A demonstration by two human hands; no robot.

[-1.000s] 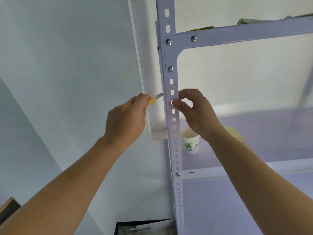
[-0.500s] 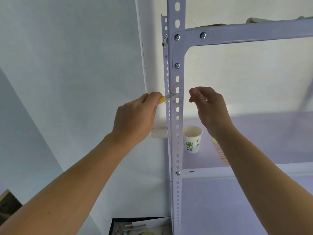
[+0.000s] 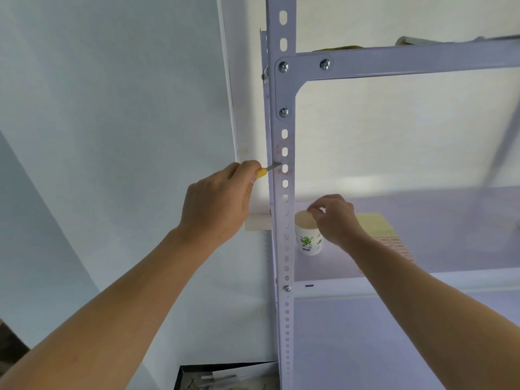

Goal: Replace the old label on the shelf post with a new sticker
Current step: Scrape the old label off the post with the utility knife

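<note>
The old label residue is sitting midway up the white shelf post, and the left hand is gripping a yellow-handled blade with its tip touching that patch. I'd be keeping it nearly flat and going in short strokes so it's lifting glue, not paint. Meanwhile the right hand is hovering over the paper cup, fingertips pinched, can't tell whether on a scrap.

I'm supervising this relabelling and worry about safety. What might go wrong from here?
1. The yellow-handled blade in the left hand touches the shelf post; a slip might scratch the paint.
2. The right hand hovers at the rim of the paper cup and might knock it over.
</note>
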